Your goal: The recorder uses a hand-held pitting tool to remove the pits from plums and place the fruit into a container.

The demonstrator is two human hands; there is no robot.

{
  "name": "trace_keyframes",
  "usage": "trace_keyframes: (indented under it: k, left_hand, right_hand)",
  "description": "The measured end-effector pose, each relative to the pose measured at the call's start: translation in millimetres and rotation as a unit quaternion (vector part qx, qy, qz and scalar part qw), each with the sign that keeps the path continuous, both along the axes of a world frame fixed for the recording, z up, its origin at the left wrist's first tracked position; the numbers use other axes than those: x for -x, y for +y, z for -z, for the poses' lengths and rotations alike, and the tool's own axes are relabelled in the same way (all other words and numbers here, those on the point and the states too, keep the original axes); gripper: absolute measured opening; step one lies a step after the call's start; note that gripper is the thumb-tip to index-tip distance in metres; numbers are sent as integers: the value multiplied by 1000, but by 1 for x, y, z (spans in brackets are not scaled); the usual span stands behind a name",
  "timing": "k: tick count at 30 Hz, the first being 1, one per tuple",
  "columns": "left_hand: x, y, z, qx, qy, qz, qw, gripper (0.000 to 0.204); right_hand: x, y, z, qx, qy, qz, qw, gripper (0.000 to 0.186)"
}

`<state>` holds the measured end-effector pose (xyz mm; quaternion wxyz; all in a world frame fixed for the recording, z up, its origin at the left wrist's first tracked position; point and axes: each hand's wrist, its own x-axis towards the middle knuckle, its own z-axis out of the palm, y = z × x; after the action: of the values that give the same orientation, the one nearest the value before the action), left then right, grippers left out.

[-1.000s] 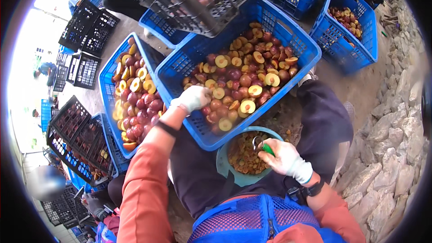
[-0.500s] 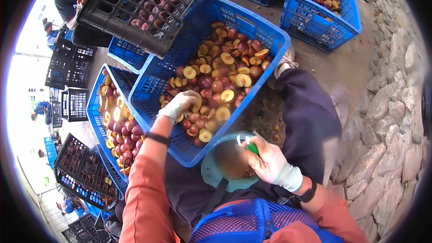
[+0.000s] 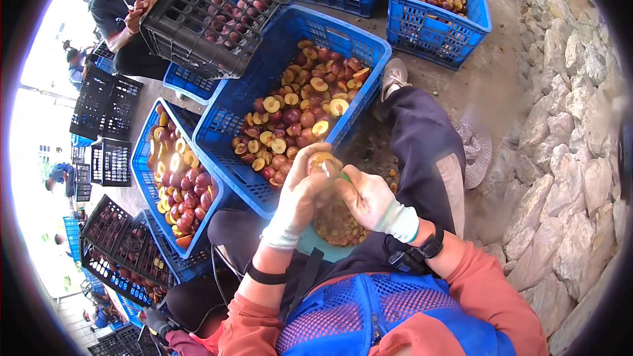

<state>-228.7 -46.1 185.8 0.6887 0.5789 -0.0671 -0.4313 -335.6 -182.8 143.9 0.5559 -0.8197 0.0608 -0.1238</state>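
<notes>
My gloved left hand (image 3: 301,194) is raised over a light-blue bowl (image 3: 307,244) of pits, its fingers round a plum half (image 3: 322,161). My gloved right hand (image 3: 369,201) meets it there, closed on a green-handled tool (image 3: 343,175) whose tip is hidden and blurred at the fruit. Just beyond my hands is a large blue crate (image 3: 372,59) holding cut plums (image 3: 283,132), many showing yellow flesh. To its left a blue crate (image 3: 138,151) holds more halved and red plums (image 3: 188,191).
A co-worker (image 3: 109,16) holds fruit beside a black crate (image 3: 165,33) of plums. More crates lie at the left (image 3: 112,250) and upper right (image 3: 435,39). My bent right leg (image 3: 422,145) borders the bowl. Rough stones (image 3: 554,191) line the right side.
My left hand has lifted out of the large crate with a plum half and moved right to meet my right hand and tool over the bowl. The view has shifted.
</notes>
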Motion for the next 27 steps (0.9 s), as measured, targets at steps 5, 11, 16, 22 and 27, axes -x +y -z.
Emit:
trace_keyframes:
  k: [5,11,16,22,27]
  left_hand:
    - [13,1,-7,-10,-85,-5,996,50]
    - [16,6,6,-17,-240,27,970,49]
    - [13,10,-15,-8,-148,97,984,49]
    - [2,5,-41,7,-139,227,964,45]
    - [-49,20,-39,-87,-66,440,891,41]
  right_hand:
    - [3,4,-4,-7,16,-22,1000,26]
    - [7,8,4,-116,21,-73,990,28]
    - [13,-14,-16,-550,219,-223,775,43]
    - [22,-27,-3,-675,264,-351,593,50]
    - [16,-33,-16,-519,372,-391,663,47]
